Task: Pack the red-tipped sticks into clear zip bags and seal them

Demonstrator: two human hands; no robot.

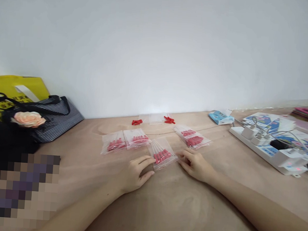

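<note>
A clear zip bag [162, 155] with several red sleeve-like pieces lies on the table between my hands. My left hand [140, 172] is at its left edge, thumb and fingers apart, a fingertip close to or touching the plastic. Beside the bag's right corner, my right hand [196, 165] rests with loosely curled fingers and a gap inside them; whether the tips touch the plastic is unclear. Two similar filled bags, a left one [114, 143] and a right one [136, 139], lie beyond my left hand. More filled bags [193, 137] overlap beyond my right hand.
Loose red pieces form a left pile [137, 122] and a right pile [169, 120] near the wall, with flat clear bags [156, 118] between. A tissue pack [221, 117], power strip [262, 149] with cables and printed sheets [269, 123] lie right. A striped bag [61, 119] sits left.
</note>
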